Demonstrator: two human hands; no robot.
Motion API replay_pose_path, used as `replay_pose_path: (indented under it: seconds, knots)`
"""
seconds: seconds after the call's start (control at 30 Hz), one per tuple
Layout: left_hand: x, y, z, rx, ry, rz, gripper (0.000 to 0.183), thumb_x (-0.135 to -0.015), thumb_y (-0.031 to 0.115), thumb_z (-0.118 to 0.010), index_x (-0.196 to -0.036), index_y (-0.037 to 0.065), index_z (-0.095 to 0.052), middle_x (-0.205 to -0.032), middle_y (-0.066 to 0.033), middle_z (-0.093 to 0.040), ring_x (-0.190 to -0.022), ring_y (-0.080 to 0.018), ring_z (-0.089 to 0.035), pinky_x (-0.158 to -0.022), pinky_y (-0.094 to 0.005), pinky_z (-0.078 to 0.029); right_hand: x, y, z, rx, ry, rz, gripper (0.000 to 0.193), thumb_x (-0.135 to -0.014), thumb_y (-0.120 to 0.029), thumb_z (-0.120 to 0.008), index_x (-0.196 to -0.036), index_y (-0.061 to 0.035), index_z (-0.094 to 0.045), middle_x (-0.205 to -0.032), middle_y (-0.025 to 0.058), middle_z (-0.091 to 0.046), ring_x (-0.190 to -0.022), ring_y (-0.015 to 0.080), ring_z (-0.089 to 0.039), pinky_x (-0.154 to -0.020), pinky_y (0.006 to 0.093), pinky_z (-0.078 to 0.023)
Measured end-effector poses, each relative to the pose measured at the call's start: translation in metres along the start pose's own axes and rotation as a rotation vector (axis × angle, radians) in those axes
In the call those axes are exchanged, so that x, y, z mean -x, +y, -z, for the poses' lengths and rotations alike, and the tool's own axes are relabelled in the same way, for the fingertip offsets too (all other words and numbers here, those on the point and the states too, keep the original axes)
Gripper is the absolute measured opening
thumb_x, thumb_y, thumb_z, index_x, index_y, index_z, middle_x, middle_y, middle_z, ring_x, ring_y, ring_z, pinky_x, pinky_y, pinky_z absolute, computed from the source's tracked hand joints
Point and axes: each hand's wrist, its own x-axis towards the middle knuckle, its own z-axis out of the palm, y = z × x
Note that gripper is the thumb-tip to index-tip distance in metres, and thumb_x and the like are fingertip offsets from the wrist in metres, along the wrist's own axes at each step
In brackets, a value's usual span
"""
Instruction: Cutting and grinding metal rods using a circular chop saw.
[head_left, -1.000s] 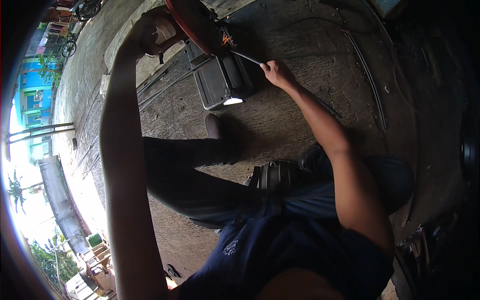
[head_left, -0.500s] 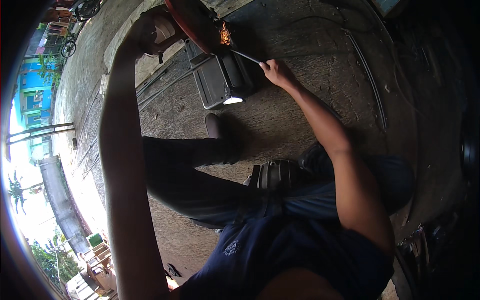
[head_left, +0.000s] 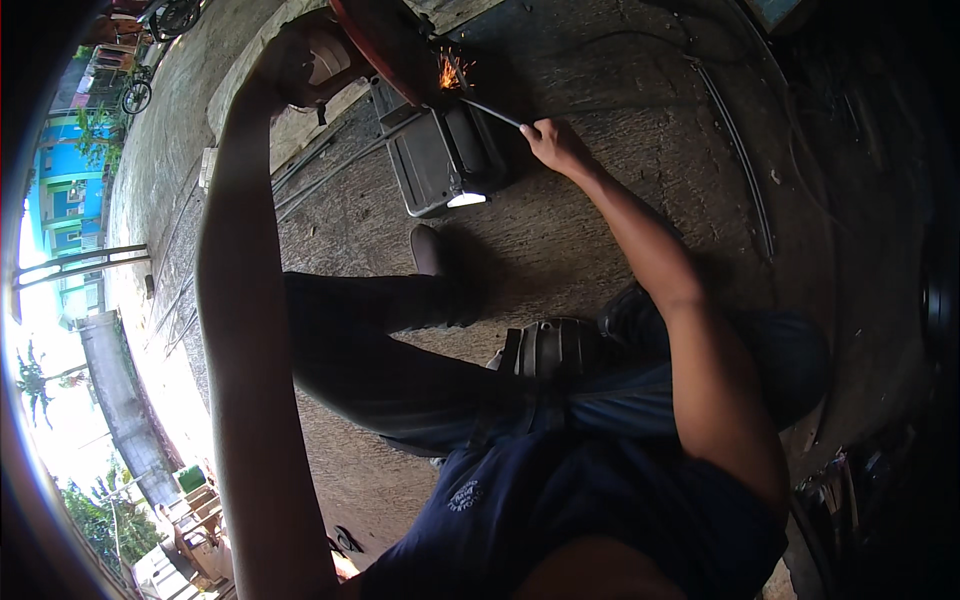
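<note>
Sparks have spread; rod (far end) looks indistinct.

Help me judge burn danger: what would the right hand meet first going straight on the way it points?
Past the metal rod it holds, the right hand would probably meet the red-guarded machine first, close by the sparks; exact depth is unclear.
</note>
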Motion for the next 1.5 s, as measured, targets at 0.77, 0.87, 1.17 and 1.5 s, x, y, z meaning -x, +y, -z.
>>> replay_pose_path:
  seconds: [0.77, 0.87, 1.17, 1.5]
  knots:
    - [0.038, 0.036, -0.045, -0.629, -0.195, -0.328, 0.039, -0.085, 0.041, -0.061, -0.104, 0.006, -0.057, -0.088, -0.0029, -0.056, -0.076, -0.0147, -0.056, -0.063, -0.0296, -0.051, 0.005, 0.014, 0.000, 0.008, -0.003, -0.009, 0.046, -0.094, -0.040, -0.052, -0.073, 0.0002, -0.059, -0.068, 0.0235, -0.059, -0.066, 0.0420, -0.061, -0.053, 0.0451, -0.045]
    - [0.055, 0.043, -0.057, -0.555, -0.199, -0.367, 0.037, -0.085, 0.040, -0.062, -0.102, 0.007, -0.058, -0.086, -0.0017, -0.055, -0.074, -0.0135, -0.055, -0.062, -0.0290, -0.050, 0.004, 0.014, -0.001, 0.005, -0.010, -0.013, 0.046, -0.094, -0.040, -0.053, -0.073, 0.0001, -0.060, -0.069, 0.0238, -0.059, -0.066, 0.0421, -0.061, -0.054, 0.0451, -0.045]
    - [0.001, 0.010, 0.031, -0.046, -0.100, 0.058, 0.031, -0.085, 0.036, -0.060, -0.098, 0.008, -0.058, -0.081, -0.0006, -0.053, -0.070, -0.0131, -0.054, -0.053, -0.0289, -0.048, 0.002, -0.007, -0.006, -0.007, -0.023, 0.012, 0.045, -0.093, -0.040, -0.053, -0.075, -0.0001, -0.061, -0.070, 0.0231, -0.060, -0.068, 0.0420, -0.062, -0.055, 0.0450, -0.046]
    - [0.001, 0.008, -0.005, -0.023, -0.116, 0.121, 0.030, -0.084, 0.036, -0.061, -0.095, 0.008, -0.058, -0.079, -0.0012, -0.054, -0.067, -0.0132, -0.054, -0.049, -0.0290, -0.047, 0.009, 0.012, 0.001, 0.047, -0.044, -0.054, 0.045, -0.093, -0.042, -0.052, -0.077, -0.0011, -0.061, -0.073, 0.0227, -0.062, -0.071, 0.0416, -0.062, -0.058, 0.0458, -0.048]
